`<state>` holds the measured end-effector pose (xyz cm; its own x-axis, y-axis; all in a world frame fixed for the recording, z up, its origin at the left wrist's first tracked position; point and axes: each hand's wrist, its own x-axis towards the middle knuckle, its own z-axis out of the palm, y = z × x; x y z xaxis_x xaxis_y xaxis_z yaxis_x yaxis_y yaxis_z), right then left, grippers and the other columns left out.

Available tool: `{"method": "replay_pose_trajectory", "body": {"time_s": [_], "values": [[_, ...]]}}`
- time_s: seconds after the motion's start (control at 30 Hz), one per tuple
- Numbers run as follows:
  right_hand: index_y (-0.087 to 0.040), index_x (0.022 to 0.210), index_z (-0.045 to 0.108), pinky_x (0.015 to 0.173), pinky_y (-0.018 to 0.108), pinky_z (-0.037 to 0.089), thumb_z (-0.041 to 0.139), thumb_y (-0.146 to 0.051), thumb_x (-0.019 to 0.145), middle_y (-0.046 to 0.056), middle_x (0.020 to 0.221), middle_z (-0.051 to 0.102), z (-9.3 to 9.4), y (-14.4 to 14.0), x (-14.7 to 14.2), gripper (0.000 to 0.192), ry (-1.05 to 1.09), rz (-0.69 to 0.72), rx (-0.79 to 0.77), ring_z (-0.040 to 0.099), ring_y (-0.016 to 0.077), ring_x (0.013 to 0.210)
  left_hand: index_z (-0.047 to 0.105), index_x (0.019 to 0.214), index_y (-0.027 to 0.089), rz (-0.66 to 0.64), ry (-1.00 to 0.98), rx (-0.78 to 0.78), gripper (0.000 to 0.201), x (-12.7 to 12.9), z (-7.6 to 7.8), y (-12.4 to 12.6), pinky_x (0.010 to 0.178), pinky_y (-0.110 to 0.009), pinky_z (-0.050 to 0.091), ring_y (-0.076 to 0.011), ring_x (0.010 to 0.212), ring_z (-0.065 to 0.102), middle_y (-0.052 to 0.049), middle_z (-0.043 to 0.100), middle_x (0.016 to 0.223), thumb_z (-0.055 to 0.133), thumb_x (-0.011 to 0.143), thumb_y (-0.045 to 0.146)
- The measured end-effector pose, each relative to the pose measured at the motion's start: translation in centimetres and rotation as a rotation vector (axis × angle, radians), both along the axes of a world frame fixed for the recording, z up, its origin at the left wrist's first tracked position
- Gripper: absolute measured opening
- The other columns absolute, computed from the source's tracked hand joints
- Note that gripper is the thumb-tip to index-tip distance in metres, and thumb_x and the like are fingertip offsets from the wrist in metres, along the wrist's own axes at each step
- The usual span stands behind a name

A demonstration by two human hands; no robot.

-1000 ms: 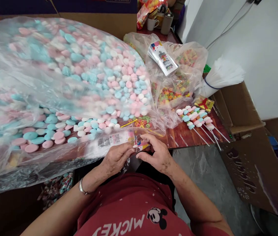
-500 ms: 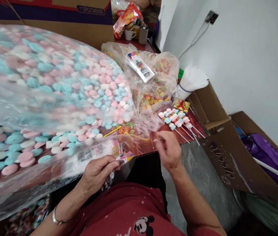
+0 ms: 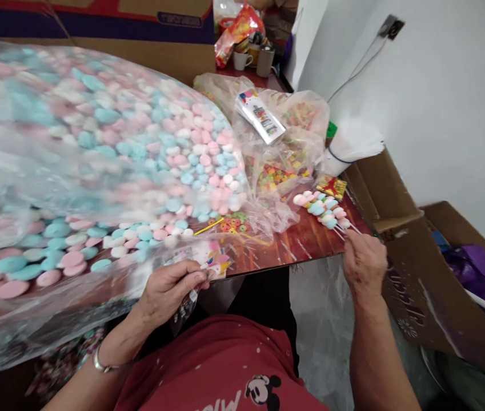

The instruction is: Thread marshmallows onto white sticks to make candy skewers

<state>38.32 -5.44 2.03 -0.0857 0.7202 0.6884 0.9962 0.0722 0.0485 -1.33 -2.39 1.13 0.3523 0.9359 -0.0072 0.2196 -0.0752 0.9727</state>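
Fingers of the right hand (image 3: 364,264) close on white sticks of the pastel marshmallow skewers (image 3: 321,207) at the wooden table's (image 3: 306,242) edge (grip seemingly pinched); left hand (image 3: 171,291) pinches a small clear printed packet (image 3: 208,271), awaiting insertion.

This looks like a home workroom used for packing sweets, not a real shop or factory. At 9 to 12 o'clock a very big clear bag of marshmallow discs (image 3: 109,148), pink, blue & white, covers most of the wood-pattern table (image 3: 306,242). At approx. 1 o'clock lie smaller bags of coloured ring candy (image 3: 283,171), a pack of printed labels (image 3: 260,116) and a bundle of white sticks (image 3: 353,142). Cardboard boxes (image 3: 422,285) stand at 3 o'clock by a plain white wall (image 3: 439,103) w/ a socket and cable. Mugs (image 3: 253,59) at 12 o'clock suggest a domestic room.
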Motion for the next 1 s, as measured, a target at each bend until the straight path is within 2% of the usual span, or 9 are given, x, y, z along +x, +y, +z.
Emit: {"method": "replay_pose_trajectory", "body": {"time_s": [0.07,0.17,0.3,0.43,0.6,0.77,1.0], "values": [[-0.023,0.110,0.067,0.065,0.035,0.040,0.052,-0.017,0.092,0.004,0.076,0.063,1.3,-0.3,-1.0,0.024,0.094,0.115,0.006,0.052,0.0193,0.068,0.068,0.067,0.017,-0.003,0.001,-0.017,0.023,-0.6,0.3,0.4,0.055,-0.021,0.047,-0.0116,0.056,0.059,-0.002,0.069,0.061,0.059,0.085,0.028],[-0.028,0.120,0.065,0.069,0.036,0.043,0.056,-0.010,0.090,0.004,0.086,0.066,3.2,-0.2,-3.7,0.036,0.282,0.366,-0.069,0.054,0.0181,0.070,0.067,0.068,0.016,-0.023,0.007,-0.048,0.023,-1.5,0.5,0.9,0.053,-0.021,0.044,-0.0111,0.055,0.057,-0.002,0.069,0.061,0.059,0.085,0.030],[-0.026,0.119,0.067,0.068,0.036,0.044,0.058,-0.009,0.088,0.003,0.080,0.067,4.5,0.9,-7.5,0.037,0.275,0.558,-0.174,0.055,0.0177,0.069,0.066,0.066,0.016,-0.059,0.024,-0.070,0.026,-2.2,0.9,1.2,0.053,-0.021,0.042,-0.0101,0.054,0.054,-0.002,0.068,0.061,0.059,0.085,0.032],[-0.028,0.116,0.068,0.068,0.036,0.044,0.058,-0.012,0.088,0.002,0.077,0.068,4.5,2.3,-8.9,0.034,0.201,0.619,-0.187,0.055,0.0172,0.066,0.065,0.065,0.016,-0.087,-0.001,-0.132,0.028,-2.8,1.2,1.2,0.054,-0.021,0.042,-0.0098,0.054,0.053,-0.002,0.067,0.059,0.059,0.085,0.034],[-0.030,0.119,0.066,0.069,0.036,0.044,0.058,-0.012,0.088,0.001,0.077,0.068,3.9,3.1,-8.7,0.036,0.155,0.682,-0.220,0.055,0.0172,0.068,0.064,0.064,0.016,-0.117,-0.027,-0.200,0.032,-3.3,1.0,1.4,0.054,-0.021,0.043,-0.0102,0.053,0.053,-0.002,0.066,0.057,0.060,0.084,0.040],[-0.030,0.117,0.068,0.068,0.037,0.044,0.058,-0.016,0.089,0.001,0.077,0.068,3.7,3.2,-8.2,0.032,0.160,0.658,-0.243,0.056,0.0179,0.069,0.065,0.062,0.015,-0.213,-0.027,-0.234,0.034,-3.6,0.9,1.8,0.055,-0.022,0.044,-0.0107,0.054,0.055,-0.002,0.065,0.056,0.062,0.084,0.042],[-0.030,0.117,0.067,0.069,0.036,0.043,0.058,-0.015,0.090,0.001,0.075,0.068,3.5,3.1,-8.2,0.032,0.094,0.693,-0.240,0.056,0.0171,0.069,0.064,0.060,0.015,-0.211,-0.047,-0.304,0.035,-3.2,1.2,2.1,0.053,-0.021,0.043,-0.0101,0.051,0.053,-0.002,0.064,0.055,0.062,0.083,0.042]]}}
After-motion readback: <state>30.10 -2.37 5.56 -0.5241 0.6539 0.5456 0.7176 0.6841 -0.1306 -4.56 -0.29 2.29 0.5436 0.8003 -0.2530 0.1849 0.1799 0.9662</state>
